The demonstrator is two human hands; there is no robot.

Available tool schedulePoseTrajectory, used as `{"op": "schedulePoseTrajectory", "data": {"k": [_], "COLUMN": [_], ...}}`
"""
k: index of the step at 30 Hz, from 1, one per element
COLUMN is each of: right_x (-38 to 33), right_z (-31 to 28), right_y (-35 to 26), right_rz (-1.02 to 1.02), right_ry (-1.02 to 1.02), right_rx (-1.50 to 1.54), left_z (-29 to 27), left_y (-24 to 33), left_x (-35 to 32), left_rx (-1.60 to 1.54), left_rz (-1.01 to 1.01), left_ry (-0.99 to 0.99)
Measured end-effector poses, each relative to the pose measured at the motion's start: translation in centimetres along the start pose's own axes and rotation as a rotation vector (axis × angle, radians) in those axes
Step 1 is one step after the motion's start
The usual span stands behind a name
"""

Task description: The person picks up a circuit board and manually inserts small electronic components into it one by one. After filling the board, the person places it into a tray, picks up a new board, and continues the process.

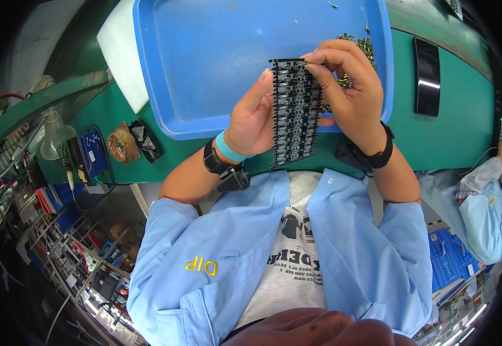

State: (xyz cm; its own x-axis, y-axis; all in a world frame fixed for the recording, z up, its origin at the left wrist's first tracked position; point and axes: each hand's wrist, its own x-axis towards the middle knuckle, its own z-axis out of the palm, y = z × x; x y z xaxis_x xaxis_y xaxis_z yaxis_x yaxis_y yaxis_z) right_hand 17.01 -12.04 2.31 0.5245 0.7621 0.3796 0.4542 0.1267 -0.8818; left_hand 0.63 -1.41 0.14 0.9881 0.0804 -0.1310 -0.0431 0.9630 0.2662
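Observation:
A long black circuit board panel is held upright over the near edge of a blue plastic tray. My left hand grips the panel's left edge, thumb up along its side. My right hand holds the right edge, with fingertips pinched at the panel's top corner. Whether a small part sits between those fingertips is too small to tell. A heap of small dark and yellow components lies in the tray behind my right hand. Both wrists wear black bands, and the left one also has a light blue band.
The tray rests on a green worktable. A white foam block lies under the tray's left side. A black phone-like slab lies at the right. A lamp, a blue box and small tools sit at the left. Another person's sleeve is at right.

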Motion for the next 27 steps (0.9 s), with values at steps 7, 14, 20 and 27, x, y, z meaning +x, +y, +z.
{"op": "schedulePoseTrajectory", "data": {"k": [7,14,20,27], "right_x": [-0.07,-0.13,-0.12,0.15], "right_z": [0.0,-0.12,-0.33,-0.06], "right_y": [0.29,0.65,0.26,0.15], "right_rz": [-0.003,-0.038,-0.042,-0.092], "right_ry": [-0.003,-0.016,-0.025,0.022], "right_rx": [0.005,0.033,-0.002,-0.063], "left_z": [0.14,0.06,-0.07,-0.01], "left_y": [0.06,-0.12,-0.2,0.0], "left_x": [0.04,0.21,0.15,0.09], "left_rx": [0.019,-0.019,0.015,0.027], "left_rz": [0.014,0.029,0.031,0.016], "left_ry": [-0.017,-0.036,-0.041,-0.022]}}
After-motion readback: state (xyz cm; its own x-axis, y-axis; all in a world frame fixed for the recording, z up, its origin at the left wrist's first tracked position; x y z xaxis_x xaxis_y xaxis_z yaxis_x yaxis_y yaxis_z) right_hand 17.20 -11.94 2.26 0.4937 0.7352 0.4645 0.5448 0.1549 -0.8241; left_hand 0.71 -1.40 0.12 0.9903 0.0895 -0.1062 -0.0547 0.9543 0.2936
